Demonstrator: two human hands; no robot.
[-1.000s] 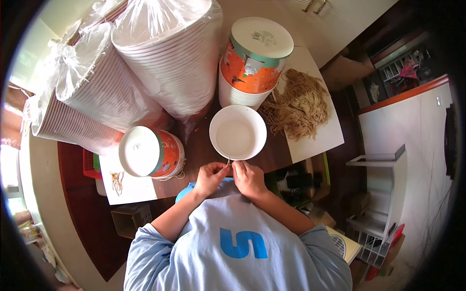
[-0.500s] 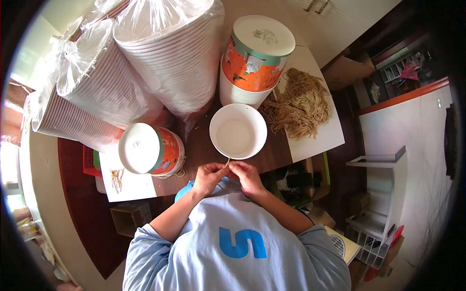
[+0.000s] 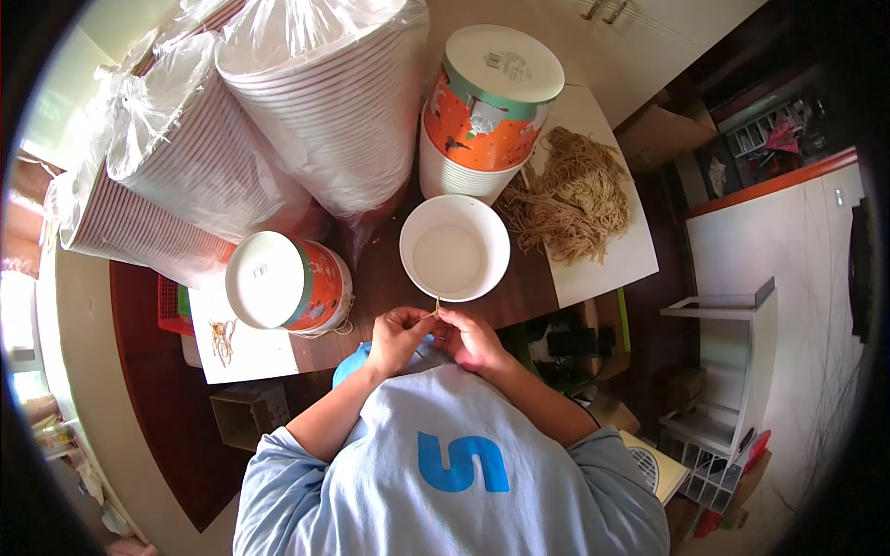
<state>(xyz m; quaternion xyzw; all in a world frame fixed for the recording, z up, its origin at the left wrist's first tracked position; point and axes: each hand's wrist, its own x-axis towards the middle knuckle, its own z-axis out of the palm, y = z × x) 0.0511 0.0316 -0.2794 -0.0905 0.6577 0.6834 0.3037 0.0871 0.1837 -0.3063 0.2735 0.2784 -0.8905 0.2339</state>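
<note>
My two hands are together at the near edge of the dark brown bench (image 3: 375,278), in front of my chest and just below an open white tub (image 3: 452,250). My left hand (image 3: 399,339) has its thumb and forefinger pinched on a thin cord (image 3: 438,304), which rises from my fingertips to the near side of the tub's rim. My right hand (image 3: 475,339) is curled in from the other side, its fingertips meeting the left ones at the cord; whether they grip it too, I cannot tell. The tub stands upright, its mouth facing me, so I see down to its floor.

Behind it, an orange printed tub (image 3: 487,134) with a green band sits upside down over a stack of white tubs (image 3: 464,178). To the right of that, a loose heap of tan twine (image 3: 579,199) lies partly on a white board (image 3: 616,269). On my left, another upturned orange tub (image 3: 324,287) has cord loops around its lower part, and a small tangle of cord (image 3: 222,341) lies beside it. Further back on that side lean tall plastic-wrapped stacks of tubs (image 3: 329,116)
</note>
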